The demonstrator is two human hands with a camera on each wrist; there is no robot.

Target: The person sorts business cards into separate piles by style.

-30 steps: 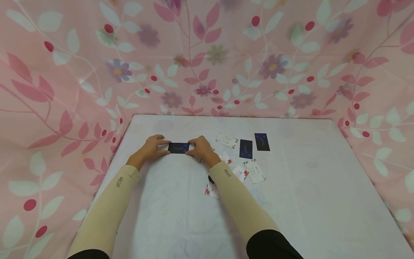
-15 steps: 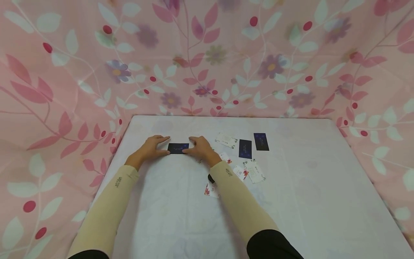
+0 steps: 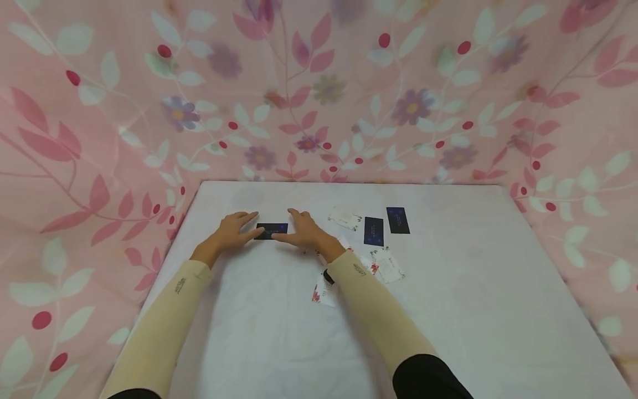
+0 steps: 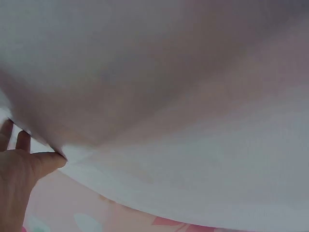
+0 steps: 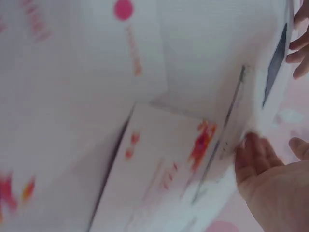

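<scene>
Here on the white cloth-covered surface, the left hand and right hand spread their fingers, thumbs over the dark-blue rectangular paper card lying flat between them. Likely light, bendable, slick: pinch its short ends. Fingers framed those a second ago; now thumbs reach inward.

card: on table, between hands | other cards: to its right
</scene>
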